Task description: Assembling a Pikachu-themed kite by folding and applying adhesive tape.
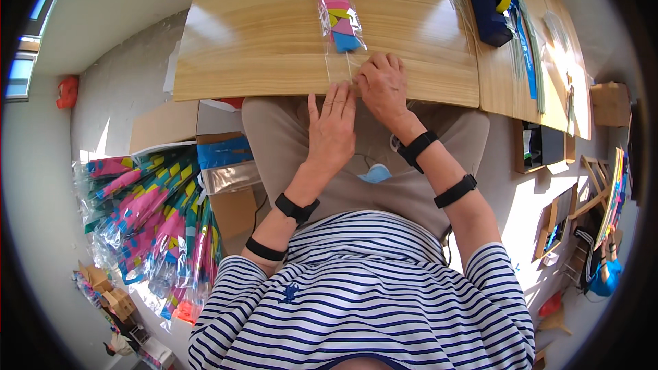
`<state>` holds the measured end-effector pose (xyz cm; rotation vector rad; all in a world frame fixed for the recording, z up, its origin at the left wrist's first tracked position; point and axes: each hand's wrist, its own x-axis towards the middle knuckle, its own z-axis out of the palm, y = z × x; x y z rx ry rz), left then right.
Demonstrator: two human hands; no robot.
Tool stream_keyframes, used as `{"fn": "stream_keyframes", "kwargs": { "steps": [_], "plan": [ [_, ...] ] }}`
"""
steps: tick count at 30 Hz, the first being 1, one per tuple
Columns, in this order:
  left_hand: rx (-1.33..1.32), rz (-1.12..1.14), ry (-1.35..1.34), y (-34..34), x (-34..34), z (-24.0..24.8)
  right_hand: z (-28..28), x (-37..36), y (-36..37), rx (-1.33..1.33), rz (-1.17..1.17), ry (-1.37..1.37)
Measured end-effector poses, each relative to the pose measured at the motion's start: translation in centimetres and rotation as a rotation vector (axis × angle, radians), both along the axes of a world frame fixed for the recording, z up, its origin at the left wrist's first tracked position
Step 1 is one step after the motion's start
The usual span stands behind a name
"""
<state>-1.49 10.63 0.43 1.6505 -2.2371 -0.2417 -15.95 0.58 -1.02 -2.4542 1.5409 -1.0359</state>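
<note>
The wooden table (260, 34) is cut off above. On it lies the folded colourful fabric (332, 0), inside a clear sleeve (338, 65) whose near end is hard to see. There, the left hand (332, 127) has fingers extended; the right hand (384, 89) has fingers bent, whether pinching film I cannot tell. The chest emblem (290, 293) is indistinct.

A light wood-grain table (240, 48) stands over a grey floor (147, 62), with a pale wall (41, 185) and a bright window (19, 77) at left, and sunlight (524, 226) striking the floor at right near what appears to be a wooden frame (595, 178).
</note>
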Motion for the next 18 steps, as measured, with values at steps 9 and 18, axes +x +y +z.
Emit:
{"fn": "stream_keyframes", "kwargs": {
  "steps": [9, 18],
  "plan": [
    [0.031, 0.063, -0.04, 0.13, -0.55, -0.24, -0.02, 0.27, 0.0, -0.013, -0.023, 0.015],
    [0.006, 0.075, -0.07, -0.3, -0.94, 0.16, -0.02, 0.25, 0.0, -0.014, -0.029, 0.022]
  ]
}}
